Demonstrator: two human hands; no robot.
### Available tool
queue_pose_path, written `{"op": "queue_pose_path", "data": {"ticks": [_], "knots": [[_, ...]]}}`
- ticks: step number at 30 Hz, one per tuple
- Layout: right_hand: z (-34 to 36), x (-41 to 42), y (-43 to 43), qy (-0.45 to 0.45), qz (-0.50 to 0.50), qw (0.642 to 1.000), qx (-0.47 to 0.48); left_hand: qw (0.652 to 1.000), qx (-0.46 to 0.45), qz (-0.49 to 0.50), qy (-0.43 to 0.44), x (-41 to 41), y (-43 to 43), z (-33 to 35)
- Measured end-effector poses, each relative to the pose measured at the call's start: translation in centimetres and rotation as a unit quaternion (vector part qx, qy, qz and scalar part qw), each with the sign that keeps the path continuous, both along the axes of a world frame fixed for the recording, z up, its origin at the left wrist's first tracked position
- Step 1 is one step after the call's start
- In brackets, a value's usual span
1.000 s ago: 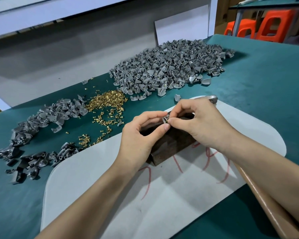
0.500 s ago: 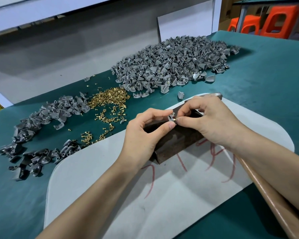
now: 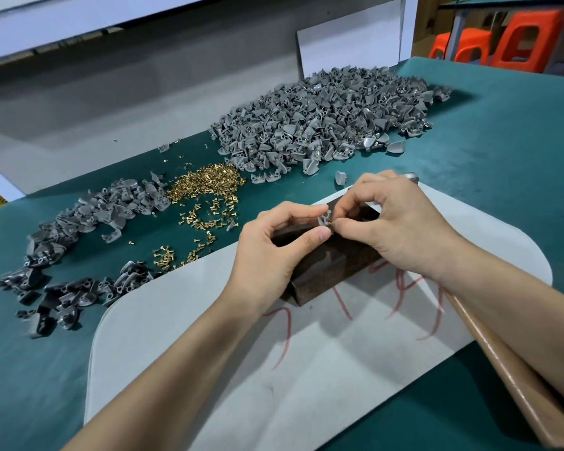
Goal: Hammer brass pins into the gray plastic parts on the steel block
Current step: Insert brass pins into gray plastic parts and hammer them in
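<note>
Just over steel block [image 3: 332, 266], two pinches: gray part [image 3: 323, 219] in left hand [image 3: 274, 252], brass pin [image 3: 330, 224] in right hand [image 3: 398, 229].

both my forearms come in bare from the bottom edge and angle toward each other. my left hand [image 3: 267, 252] sits knuckles-up, its thumb and forefinger curled forward to pinch a small gray plastic part [image 3: 323, 219]. my right hand [image 3: 394, 222] faces it with the wrist bent inward. its thumb and forefinger tips pinch right against that part, on what looks like a brass pin [image 3: 330, 224], though it's too tiny to be sure. my other right fingers arch behind.
</note>
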State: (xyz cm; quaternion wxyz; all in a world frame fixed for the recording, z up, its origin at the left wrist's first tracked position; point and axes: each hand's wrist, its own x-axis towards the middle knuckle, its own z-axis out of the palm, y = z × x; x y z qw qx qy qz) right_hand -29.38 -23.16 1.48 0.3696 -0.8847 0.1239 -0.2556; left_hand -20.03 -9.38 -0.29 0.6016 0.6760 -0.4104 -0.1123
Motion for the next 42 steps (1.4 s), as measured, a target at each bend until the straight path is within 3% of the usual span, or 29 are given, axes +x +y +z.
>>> {"op": "queue_pose_path", "data": {"ticks": [42], "knots": [[0.11, 0.11, -0.08, -0.002, 0.023, 1.0, -0.017, 1.0, -0.017, -0.01, -0.009, 0.12, -0.11, -0.06]]}}
